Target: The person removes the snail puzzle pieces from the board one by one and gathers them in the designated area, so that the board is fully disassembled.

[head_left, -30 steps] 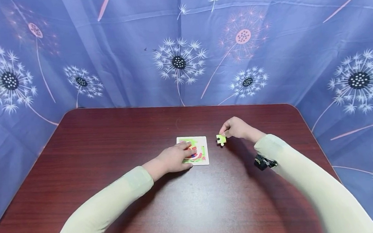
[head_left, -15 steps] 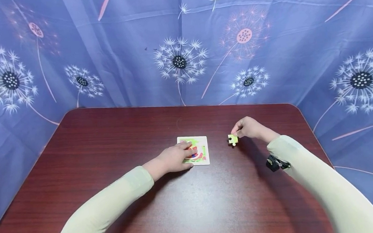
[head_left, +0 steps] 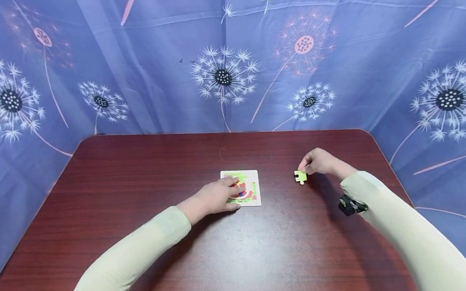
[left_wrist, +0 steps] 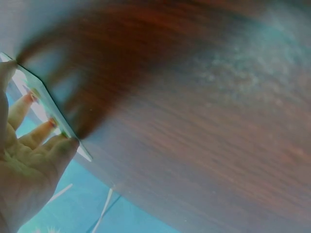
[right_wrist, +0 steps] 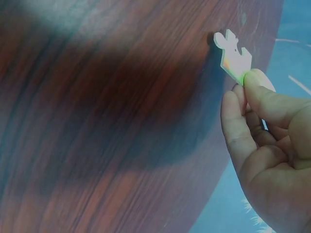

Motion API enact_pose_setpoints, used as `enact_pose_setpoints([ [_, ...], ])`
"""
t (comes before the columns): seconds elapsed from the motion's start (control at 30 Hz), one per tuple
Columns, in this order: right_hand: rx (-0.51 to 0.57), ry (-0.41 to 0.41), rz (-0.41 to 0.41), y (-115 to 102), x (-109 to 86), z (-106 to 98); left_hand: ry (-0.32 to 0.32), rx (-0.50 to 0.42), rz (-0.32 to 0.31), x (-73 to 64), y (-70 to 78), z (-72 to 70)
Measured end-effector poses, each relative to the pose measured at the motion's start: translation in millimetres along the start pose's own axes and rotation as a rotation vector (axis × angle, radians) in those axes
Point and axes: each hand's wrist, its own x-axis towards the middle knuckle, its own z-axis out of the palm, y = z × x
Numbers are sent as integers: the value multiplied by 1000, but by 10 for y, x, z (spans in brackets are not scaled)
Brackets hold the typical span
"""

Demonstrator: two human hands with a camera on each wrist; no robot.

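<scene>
While the left arm reaches in with its elbow bent, we see the left hand (head_left: 214,197) laid over the puzzle board (head_left: 254,176), its fingers spread, fairly straight and touching the surface. The right arm stretches farther out, and the right hand (head_left: 319,160) bends down at the wrist, pinching one corner of a jigsaw piece (head_left: 300,176) between thumb and forefinger. We find that piece to the right of the board, well apart from it, low over the table (head_left: 157,169); we cannot tell whether it touches the wood. It is thin, flat and yellow-green, with rounded knobs and notches. The board is a thin square with a pale rim, printed in green, red and blue. Beneath both, we notice dark reddish streaked grain with a glossy patch of light. Pale, smooth sleeves (head_left: 142,246) cover both arms.
</scene>
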Motion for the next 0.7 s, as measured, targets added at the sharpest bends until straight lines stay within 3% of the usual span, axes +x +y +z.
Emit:
enact_pose_setpoints([
  [0.1,10,-7,-6,65,11,-9,2,6,2,-8,-2,-2],
  [0.3,-27,-8,66,-70,-58,-19,5,14,1,-6,-11,7],
  [0.7,-36,-18,59,4,-69,-44,9,6,-5,7,1,20],
])
